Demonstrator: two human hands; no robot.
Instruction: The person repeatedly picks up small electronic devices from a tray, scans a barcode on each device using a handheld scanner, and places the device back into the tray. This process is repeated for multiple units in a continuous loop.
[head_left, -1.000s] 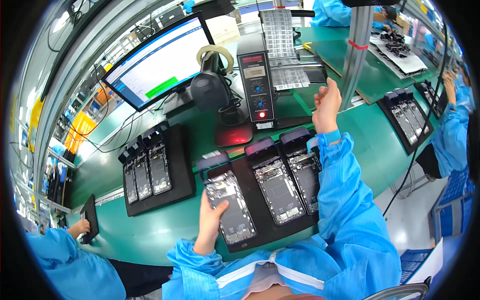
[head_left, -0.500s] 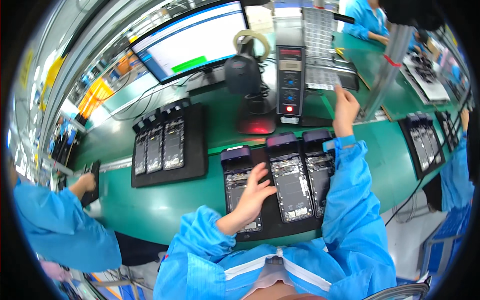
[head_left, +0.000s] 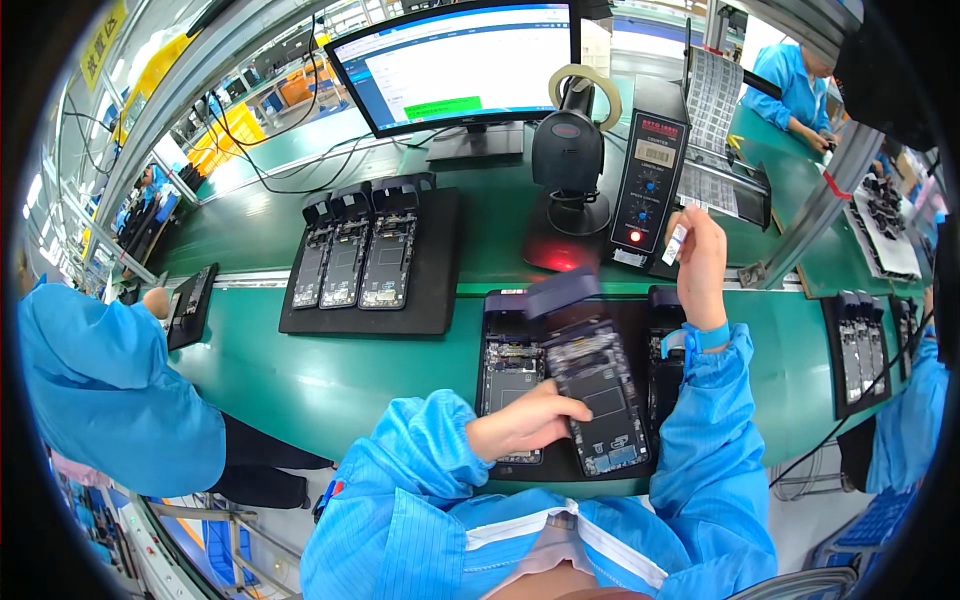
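My left hand [head_left: 528, 420] is closed on the lower left edge of an opened phone [head_left: 600, 395], its inner parts bare and its dark screen part folded up at the top. The phone is lifted and tilted over a black foam mat [head_left: 560, 463]. Another opened phone [head_left: 512, 378] lies on the mat to its left, and a third phone [head_left: 661, 375] on its right is partly hidden by the lifted one and my right sleeve. Beside the label dispenser [head_left: 652, 185], my right hand [head_left: 704, 255] pinches a small white label [head_left: 675, 244] between thumb and fingers.
A barcode scanner [head_left: 567, 155] on a stand, with a tape roll [head_left: 612, 95] on it, faces the mat. Left of it stands a monitor [head_left: 460, 60]. A second black mat [head_left: 430, 290] bears three opened phones. A metal post [head_left: 815, 205] rises at right. Co-workers sit on both sides.
My left hand has closed on the middle phone and raised it off the mat. My right hand has drawn back slightly from the dispenser, a white label now showing in its fingers. The view has shifted.
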